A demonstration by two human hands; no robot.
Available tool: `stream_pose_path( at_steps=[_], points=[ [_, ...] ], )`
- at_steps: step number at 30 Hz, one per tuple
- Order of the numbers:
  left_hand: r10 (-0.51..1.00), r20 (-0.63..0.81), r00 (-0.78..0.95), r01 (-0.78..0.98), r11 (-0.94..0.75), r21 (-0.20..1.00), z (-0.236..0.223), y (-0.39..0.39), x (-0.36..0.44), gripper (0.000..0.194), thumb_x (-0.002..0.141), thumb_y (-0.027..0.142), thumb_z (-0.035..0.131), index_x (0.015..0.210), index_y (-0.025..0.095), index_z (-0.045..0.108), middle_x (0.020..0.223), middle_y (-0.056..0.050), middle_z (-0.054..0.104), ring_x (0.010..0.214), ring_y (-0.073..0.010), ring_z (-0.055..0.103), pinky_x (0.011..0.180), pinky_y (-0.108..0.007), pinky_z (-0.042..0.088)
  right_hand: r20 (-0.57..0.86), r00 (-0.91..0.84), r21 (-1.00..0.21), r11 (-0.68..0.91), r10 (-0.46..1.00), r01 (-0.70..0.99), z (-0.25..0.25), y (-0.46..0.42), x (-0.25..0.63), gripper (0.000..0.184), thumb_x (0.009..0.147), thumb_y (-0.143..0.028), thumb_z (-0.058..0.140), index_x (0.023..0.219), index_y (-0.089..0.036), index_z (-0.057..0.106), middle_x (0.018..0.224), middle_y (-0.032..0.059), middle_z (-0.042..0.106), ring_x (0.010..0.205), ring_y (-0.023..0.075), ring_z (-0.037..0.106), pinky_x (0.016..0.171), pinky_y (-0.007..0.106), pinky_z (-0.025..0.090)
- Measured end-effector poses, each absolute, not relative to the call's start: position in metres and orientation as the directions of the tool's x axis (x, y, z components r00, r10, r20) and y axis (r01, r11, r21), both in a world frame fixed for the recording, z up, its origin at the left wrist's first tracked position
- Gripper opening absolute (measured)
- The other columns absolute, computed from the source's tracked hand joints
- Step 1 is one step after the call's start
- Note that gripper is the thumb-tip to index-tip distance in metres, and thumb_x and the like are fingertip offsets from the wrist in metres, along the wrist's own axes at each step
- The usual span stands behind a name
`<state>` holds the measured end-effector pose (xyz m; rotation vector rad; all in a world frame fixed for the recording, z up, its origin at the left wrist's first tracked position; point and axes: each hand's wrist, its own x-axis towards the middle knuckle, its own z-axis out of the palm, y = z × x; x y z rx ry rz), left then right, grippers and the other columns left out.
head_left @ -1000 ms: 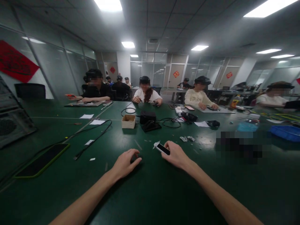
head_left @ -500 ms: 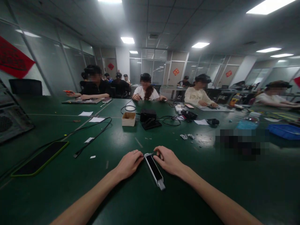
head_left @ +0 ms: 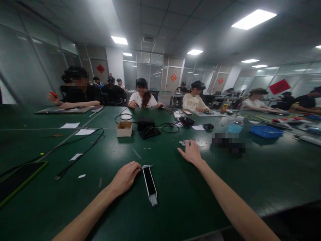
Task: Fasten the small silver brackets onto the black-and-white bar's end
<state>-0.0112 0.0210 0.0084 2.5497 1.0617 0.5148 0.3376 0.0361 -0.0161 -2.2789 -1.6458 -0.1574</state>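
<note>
A slim white-framed device (head_left: 149, 182) with a black top face and a grey end piece lies on the green table. My left hand (head_left: 127, 176) is at its far end, thumb and fingers pinched on the small tab at the left corner; the fingertips partly hide this spot. Farther forward and to the right, my right hand (head_left: 192, 152) is stretched over the table with its fingers apart. Small silvery metal pieces (head_left: 182, 143) lie at its fingertips, and the hand hides some of them. I cannot tell whether it touches them.
Ahead stand a small open cardboard box (head_left: 124, 130) and a black box-shaped item (head_left: 145, 124). Right of them are a blue tray (head_left: 267, 131) and a bottle with blue liquid (head_left: 235, 125). A cable (head_left: 82, 147) and a green-edged phone-like slab (head_left: 21, 179) lie left. Several people sit opposite.
My right hand has left the device and moved forward and right to the metal pieces, its fingers spreading. My left hand stays at the device. The view has turned to the right.
</note>
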Motion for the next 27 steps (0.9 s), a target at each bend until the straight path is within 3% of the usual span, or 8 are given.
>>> stream_pose_path(
  at_steps=[2,5,9,12,15,21,27],
  points=[
    [0.729,0.198,0.655,0.609,-0.665,0.433,0.009,0.021,-0.012,0.026,0.093,0.022,0.033,0.094,0.017,0.058,0.091,-0.007,0.061,0.083,-0.0201,0.059,0.075,-0.032,0.047,0.187,0.500,-0.232,-0.457,0.846,0.859,-0.029,0.044,0.375,0.088,0.082,-0.067,0.033,0.142,-0.004,0.023,0.149,0.0232,0.015,0.137,0.0375,0.008,0.109,0.049,0.007],
    [0.734,0.189,0.652,0.613,-0.657,0.438,0.008,0.021,-0.013,0.025,0.092,0.022,0.034,0.095,0.018,0.058,0.092,-0.006,0.061,0.083,-0.0197,0.058,0.074,-0.032,0.046,0.134,0.653,-0.289,-0.600,0.746,0.745,-0.041,0.055,0.415,0.096,0.080,-0.073,0.023,0.144,-0.002,0.017,0.150,0.0242,0.012,0.138,0.0377,0.003,0.109,0.049,0.001],
    [0.739,0.188,0.647,0.611,-0.650,0.451,0.004,0.022,-0.014,0.025,0.092,0.023,0.034,0.095,0.019,0.058,0.092,-0.005,0.061,0.083,-0.0189,0.058,0.075,-0.031,0.046,0.116,0.698,-0.298,-0.645,0.707,0.704,-0.042,0.071,0.441,0.094,0.082,-0.071,0.020,0.141,0.002,0.023,0.146,0.0296,0.017,0.137,0.0404,0.011,0.108,0.050,0.009],
    [0.739,0.190,0.646,0.604,-0.648,0.464,0.002,0.023,-0.013,0.025,0.093,0.024,0.033,0.095,0.019,0.058,0.092,-0.005,0.061,0.083,-0.0189,0.057,0.076,-0.032,0.046,0.098,0.641,-0.299,-0.591,0.762,0.749,-0.039,0.082,0.450,0.086,0.086,-0.065,0.018,0.138,0.003,0.029,0.141,0.0308,0.029,0.132,0.0387,0.026,0.106,0.048,0.018],
    [0.742,0.182,0.645,0.606,-0.642,0.470,0.001,0.024,-0.012,0.025,0.093,0.023,0.033,0.095,0.019,0.057,0.093,-0.006,0.061,0.084,-0.0191,0.057,0.077,-0.032,0.045,0.081,0.541,-0.312,-0.494,0.837,0.812,-0.035,0.094,0.455,0.077,0.090,-0.059,0.016,0.139,-0.001,0.031,0.139,0.0264,0.036,0.128,0.0334,0.036,0.104,0.043,0.025],
    [0.757,0.142,0.638,0.625,-0.617,0.479,0.003,0.023,-0.011,0.025,0.094,0.024,0.033,0.097,0.020,0.057,0.095,-0.005,0.060,0.083,-0.0189,0.057,0.075,-0.032,0.046,0.062,0.344,-0.335,-0.305,0.937,0.892,-0.037,0.109,0.449,0.069,0.093,-0.054,0.018,0.141,-0.006,0.031,0.146,0.0176,0.031,0.134,0.0264,0.030,0.107,0.036,0.022],
    [0.753,0.150,0.640,0.616,-0.621,0.485,0.006,0.022,-0.010,0.025,0.094,0.024,0.033,0.096,0.021,0.058,0.093,-0.005,0.061,0.083,-0.0188,0.057,0.075,-0.032,0.046,0.031,0.182,-0.357,-0.160,0.983,0.920,-0.041,0.115,0.417,0.074,0.089,-0.064,0.027,0.145,-0.014,0.027,0.150,0.0104,0.025,0.137,0.0248,0.024,0.109,0.035,0.020]
  ],
)
